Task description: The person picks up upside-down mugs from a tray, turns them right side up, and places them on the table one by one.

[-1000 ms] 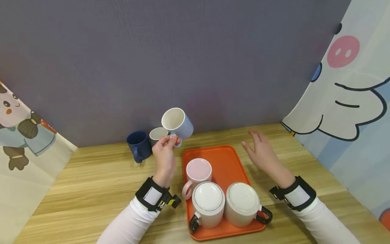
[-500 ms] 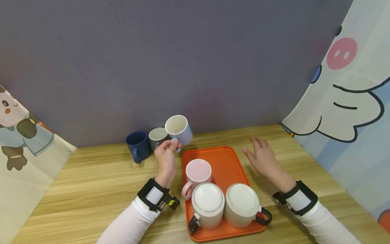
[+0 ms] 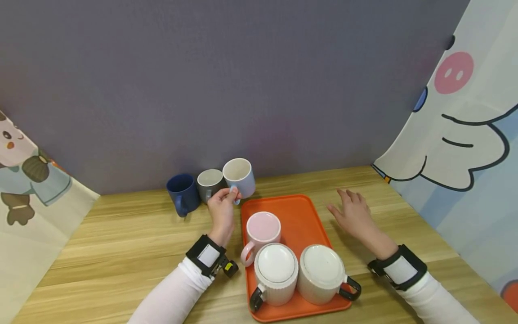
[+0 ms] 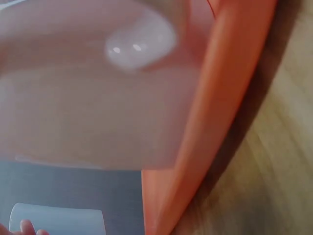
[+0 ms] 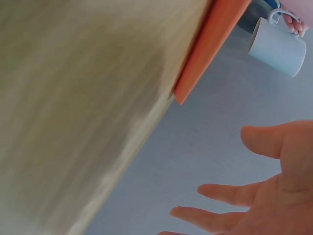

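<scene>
My left hand [image 3: 221,209] pinches the handle of a light blue mug [image 3: 244,186], upright at the back beside a grey mug [image 3: 210,180]. Whether its base touches the table I cannot tell. In the right wrist view the light blue mug [image 5: 279,46] shows past the tray's corner, fingers at its handle. A dark blue mug [image 3: 188,198] stands left of the grey one. On the orange tray [image 3: 301,213] a pink mug [image 3: 264,227] and two whitish mugs [image 3: 277,270] [image 3: 321,270] with black handles sit upside down. Right of the tray, my right hand [image 3: 356,215] holds nothing, fingers spread.
The wooden table [image 3: 133,243] ends at a grey back wall [image 3: 259,90]. Printed curtains flank it on the left [image 3: 36,180] and right [image 3: 473,130]. The tray's far part [image 3: 299,211] lies bare behind the whitish mugs.
My left hand has lowered the light blue mug toward the table at the back, and the mug has turned from tilted to upright. My right hand has shifted slightly right and nearer.
</scene>
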